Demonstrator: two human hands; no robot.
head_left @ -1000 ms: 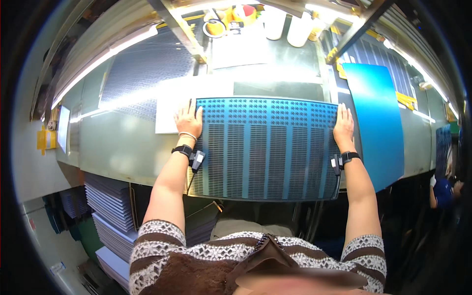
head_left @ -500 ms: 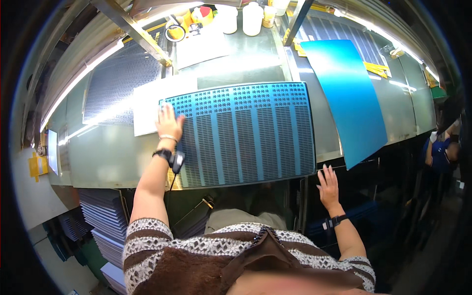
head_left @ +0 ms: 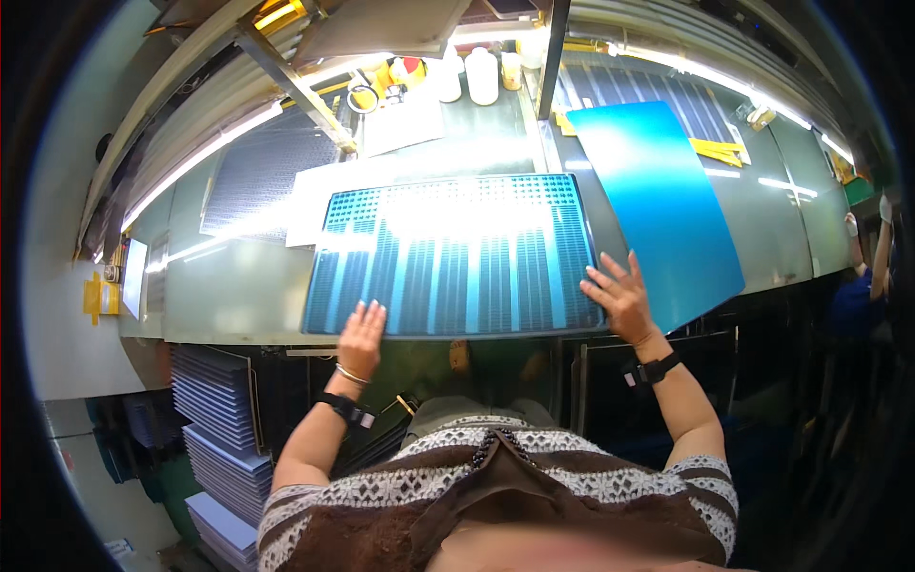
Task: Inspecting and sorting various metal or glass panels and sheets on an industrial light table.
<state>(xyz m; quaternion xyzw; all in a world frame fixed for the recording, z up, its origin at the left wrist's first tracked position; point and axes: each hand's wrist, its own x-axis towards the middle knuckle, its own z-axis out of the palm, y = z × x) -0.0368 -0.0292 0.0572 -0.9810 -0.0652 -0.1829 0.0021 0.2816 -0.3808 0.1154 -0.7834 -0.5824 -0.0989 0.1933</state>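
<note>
A large rectangular blue sheet with a dark printed pattern of rows and columns (head_left: 448,272) lies on the bench in front of me, glaring with lamp light across its upper part. My left hand (head_left: 362,336) rests its outstretched fingers on the near edge, left of the middle. At the sheet's right edge, my right hand (head_left: 621,300) has its fingers spread, the tips at or just over the border. Neither hand is closed round anything. A plain glossy blue sheet (head_left: 662,200) lies to the right, close behind my right hand.
A white sheet (head_left: 303,205) lies partly under the patterned one. White bottles (head_left: 482,78) and a tape roll (head_left: 362,97) stand at the back. Metal posts (head_left: 300,91) rise from the bench. Stacked panels (head_left: 214,396) sit lower left. Another person (head_left: 853,300) is far right.
My left hand has moved from the patterned sheet's far left side to its near edge. My right hand has risen to the right edge. Glare now covers the sheet's top; the view has shifted.
</note>
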